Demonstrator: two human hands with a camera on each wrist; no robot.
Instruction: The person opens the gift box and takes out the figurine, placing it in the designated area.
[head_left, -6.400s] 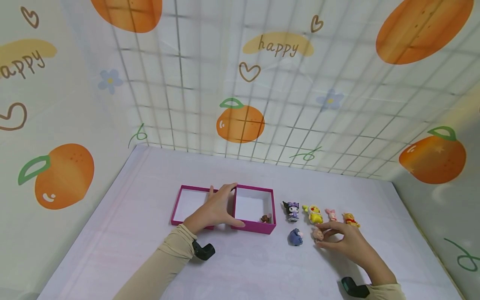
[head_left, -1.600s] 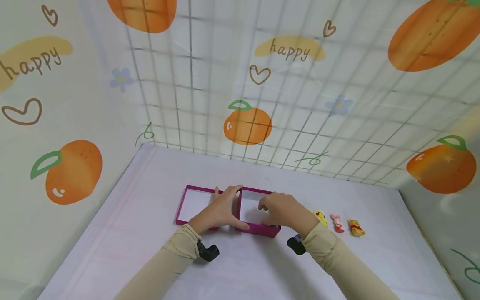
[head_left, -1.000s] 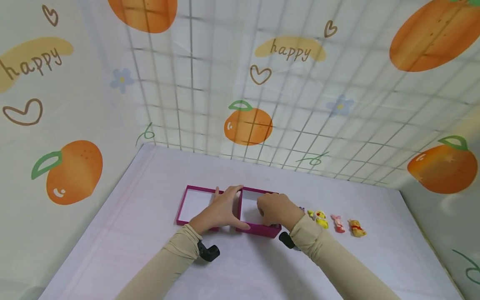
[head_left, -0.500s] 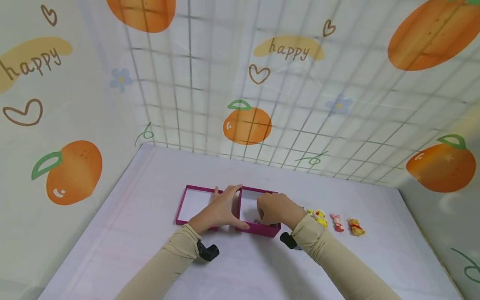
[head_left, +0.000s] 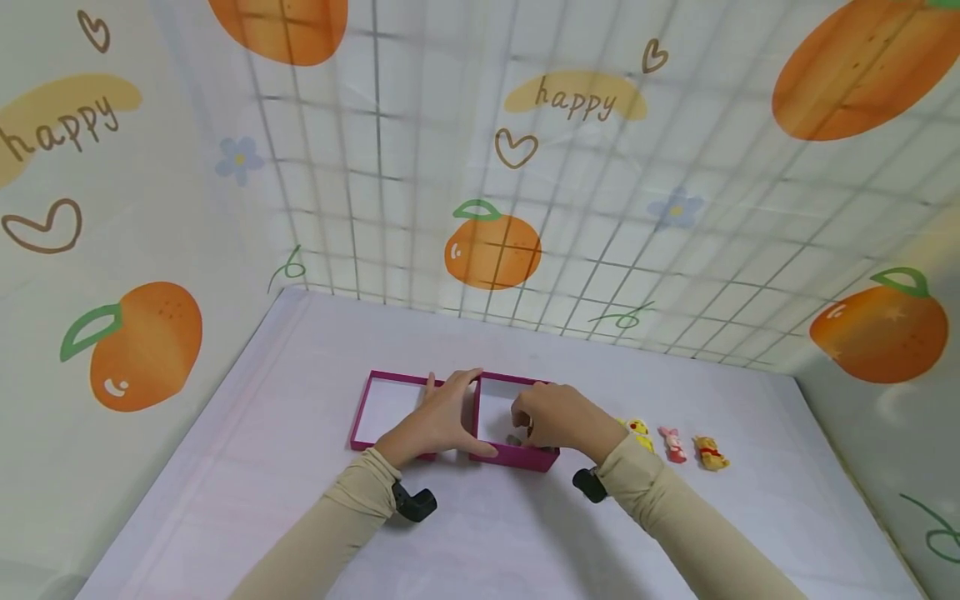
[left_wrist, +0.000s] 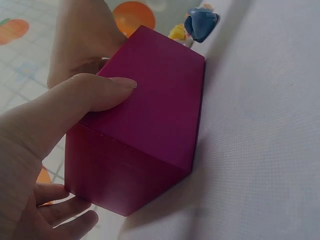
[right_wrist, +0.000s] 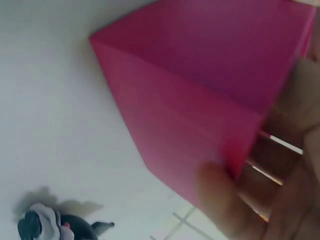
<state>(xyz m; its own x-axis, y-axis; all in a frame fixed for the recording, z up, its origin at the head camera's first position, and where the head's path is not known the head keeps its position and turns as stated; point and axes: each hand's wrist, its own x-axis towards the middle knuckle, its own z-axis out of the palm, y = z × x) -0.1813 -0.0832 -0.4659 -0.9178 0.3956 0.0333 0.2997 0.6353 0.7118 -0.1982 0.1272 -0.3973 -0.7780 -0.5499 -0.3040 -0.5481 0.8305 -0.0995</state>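
My left hand (head_left: 440, 421) grips the open magenta box (head_left: 517, 457) at its left side, thumb on the front wall (left_wrist: 155, 95) and other fingers toward the back. My right hand (head_left: 558, 417) is bent over the box's right side, with fingers reaching inside. A small greyish object (head_left: 513, 439) lies on the white box floor beside those fingertips. In the right wrist view, the fingers (right_wrist: 220, 200) straddle the top edge of the magenta wall (right_wrist: 165, 115). What they hold inside is hidden, so I cannot tell.
Left of the box lies a shallow magenta-rimmed lid (head_left: 386, 410). To the right stand yellow (head_left: 640, 435), pink (head_left: 672, 445) and orange-yellow (head_left: 710, 452) figurines. A blue figurine (left_wrist: 201, 24) and a dark-and-white one (right_wrist: 45, 225) sit nearer the box.
My right hand has gone from a pinkish-brown figurine on the table into the box. Over the last half second it has risen slightly. The left hand keeps its grip.
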